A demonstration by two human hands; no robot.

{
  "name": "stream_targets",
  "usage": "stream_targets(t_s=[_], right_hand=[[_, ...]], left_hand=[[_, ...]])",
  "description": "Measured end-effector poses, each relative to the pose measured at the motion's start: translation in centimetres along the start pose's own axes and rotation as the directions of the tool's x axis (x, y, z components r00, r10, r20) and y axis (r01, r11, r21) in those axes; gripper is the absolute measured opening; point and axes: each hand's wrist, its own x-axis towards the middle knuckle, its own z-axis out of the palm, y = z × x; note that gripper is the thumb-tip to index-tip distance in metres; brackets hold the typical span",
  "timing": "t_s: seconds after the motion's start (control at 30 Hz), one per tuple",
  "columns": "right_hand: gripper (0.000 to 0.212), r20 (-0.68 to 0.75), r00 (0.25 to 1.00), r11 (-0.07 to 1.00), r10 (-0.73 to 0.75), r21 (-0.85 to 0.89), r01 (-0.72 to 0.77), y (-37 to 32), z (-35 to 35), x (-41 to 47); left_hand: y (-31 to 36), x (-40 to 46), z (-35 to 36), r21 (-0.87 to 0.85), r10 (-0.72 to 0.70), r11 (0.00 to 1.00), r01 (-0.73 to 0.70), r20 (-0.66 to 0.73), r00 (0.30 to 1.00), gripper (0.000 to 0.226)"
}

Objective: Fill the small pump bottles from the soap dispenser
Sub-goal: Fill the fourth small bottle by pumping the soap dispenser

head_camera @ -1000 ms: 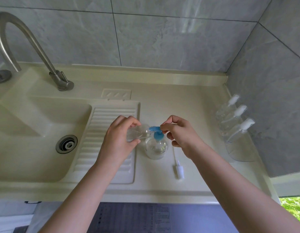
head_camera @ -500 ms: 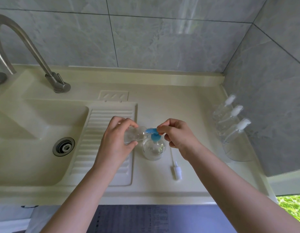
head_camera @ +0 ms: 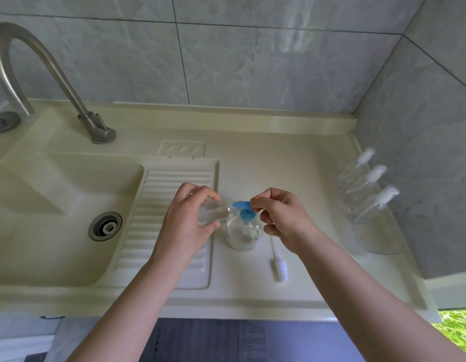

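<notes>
Filling small bottle (head_camera: pixel 213 212) | left hand (head_camera: pixel 186 223) fingers clamped round it, mouth under blue spout (head_camera: pixel 241 205) | right hand (head_camera: pixel 284 218) fingers pinch pump head; I press slowly, keep mouth aligned.

The left hand (head_camera: pixel 186 220) covers most of the small clear bottle (head_camera: pixel 213 211); its fill level cannot be read. The right hand's fingertips (head_camera: pixel 255 205) hide the rear of the blue pump head (head_camera: pixel 242 205), and contact between spout and bottle mouth is unclear. The faucet (head_camera: pixel 30 74) is cut off at the left edge. The three capped bottles (head_camera: pixel 367 189) blend into the grey wall; their outlines and contents are indistinct.
</notes>
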Motion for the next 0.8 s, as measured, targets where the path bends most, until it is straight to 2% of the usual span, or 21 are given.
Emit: stream_targets(t_s=[0.27, 0.47, 0.6, 0.8], right_hand=[[0.016, 0.023, 0.999, 0.999, 0.024, 0.043, -0.025, -0.21, -0.19, 0.02], [0.017, -0.022, 1.000, 1.000, -0.011, -0.009, 0.011, -0.03, 0.28, -0.05], [0.016, 0.003, 1.000, 1.000, 0.004, 0.006, -0.004, -0.23, 0.12, -0.04], [0.018, 0.011, 1.000, 0.997, 0.017, -0.074, -0.016, -0.63, 0.19, 0.25]], left_hand=[[0.12, 0.25, -0.26, 0.015, 0.032, 0.999, -0.032, -0.006, 0.999, 0.050], [0.01, 0.21, -0.15, 0.022, 0.020, 1.000, -0.020, 0.010, 1.000, 0.051], [-0.10, 0.13, -0.15, -0.004, 0.048, 0.999, -0.048, -0.011, 0.999, 0.051], [-0.29, -0.08, 0.00, 0.000, 0.051, 0.999, -0.051, -0.013, 0.999, 0.051]])
